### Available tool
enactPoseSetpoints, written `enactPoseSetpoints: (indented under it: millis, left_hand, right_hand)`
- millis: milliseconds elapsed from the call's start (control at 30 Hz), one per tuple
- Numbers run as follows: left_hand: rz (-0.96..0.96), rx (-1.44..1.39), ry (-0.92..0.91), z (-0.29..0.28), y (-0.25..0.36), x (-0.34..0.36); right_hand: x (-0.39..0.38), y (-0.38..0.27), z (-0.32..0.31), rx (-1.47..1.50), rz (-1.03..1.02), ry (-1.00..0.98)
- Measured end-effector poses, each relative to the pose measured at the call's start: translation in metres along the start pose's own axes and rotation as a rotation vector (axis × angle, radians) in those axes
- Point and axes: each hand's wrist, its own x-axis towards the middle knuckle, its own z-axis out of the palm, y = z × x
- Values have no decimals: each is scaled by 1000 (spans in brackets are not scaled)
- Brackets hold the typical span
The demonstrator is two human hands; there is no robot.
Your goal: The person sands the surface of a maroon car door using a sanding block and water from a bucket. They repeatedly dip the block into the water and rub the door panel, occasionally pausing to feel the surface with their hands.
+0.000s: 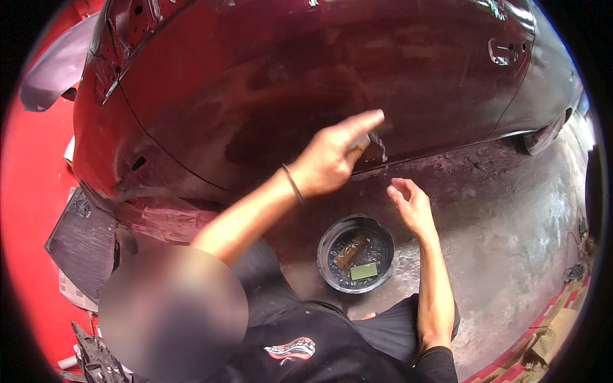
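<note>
- Dark red car door (242, 70), spanning the upper view, its handle toward the right.
- Left hand (329, 156), in front of the door, index finger stretched to the upper right, the others bent in and gripping a small yellowish piece.
- Small yellowish piece (359, 143), mostly hidden by the fingers; the visible part slants to the upper right, full long axis unclear. A water trickle (383, 150) falls beside it.
- Round basin (324, 258) below: brown block (349, 253) lengthwise toward the upper right, green block (364, 272) nearly crosswise.
- Right hand (412, 203), fingers loosely curved, thumb apart, above the floor.
</note>
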Motion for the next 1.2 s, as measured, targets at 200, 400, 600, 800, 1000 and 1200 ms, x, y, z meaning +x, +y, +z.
enactPoseSetpoints:
  millis: [200, 400, 600, 800, 1000, 1200]
  left_hand:
    - [404, 1389, -228, -156, 0, -2]
    - [398, 1497, -301, -155, -17, -11]
    - [685, 1213, -236, -36, -18, 157]
    - [594, 1334, -438, -83, -3, 114]
    - [385, 1452, -585, -133, -18, 49]
    - [734, 1422, -390, 22, -20, 204]
  right_hand:
    - [6, 20, 6, -179, -130, -32]
    - [12, 23, 11, -243, -232, 9]
    - [12, 16, 16, -316, -258, 42]
    - [5, 17, 2, -380, -246, 55]
    - [2, 21, -30, -333, -247, 143]
    - [0, 24, -28, -356, -344, 204]
